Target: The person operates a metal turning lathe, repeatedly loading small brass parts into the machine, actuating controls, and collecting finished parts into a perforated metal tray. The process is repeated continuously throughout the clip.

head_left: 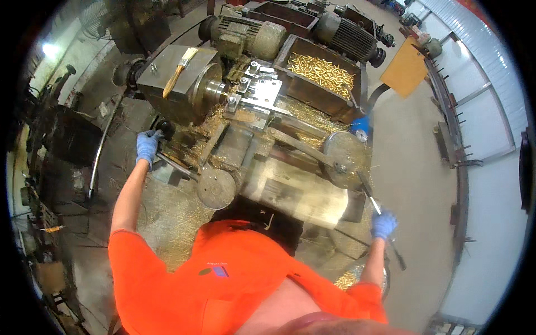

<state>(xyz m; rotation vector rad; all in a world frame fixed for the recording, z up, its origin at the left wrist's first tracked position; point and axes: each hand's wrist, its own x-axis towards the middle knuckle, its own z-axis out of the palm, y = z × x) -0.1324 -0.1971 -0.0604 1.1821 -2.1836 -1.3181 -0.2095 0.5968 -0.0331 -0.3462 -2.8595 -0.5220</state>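
Observation:
My left hand (147, 146), in a blue glove, is closed round the dark outer end of a metal lever (176, 164). That lever runs to a round disc (216, 190) on the near side of a small lathe. To the right, my gloved right hand (383, 224) grips a long lever (367, 187) joined to a larger round disc (341, 152). Between and beyond my hands stand the lathe's headstock (170, 103), its shiny spindle nose (214, 90) and a tool slide (262, 92) with clamped tools. Brass chips (209, 125) lie beneath the spindle.
A wooden-handled brush (177, 75) lies on the headstock. Behind the slide, a metal bin (287, 81) holds many small brass pieces (321, 72). Two electric motors (245, 36) stand farther back. An orange-brown panel (405, 67) rises at right. More brass pieces (346, 280) sit below my right forearm.

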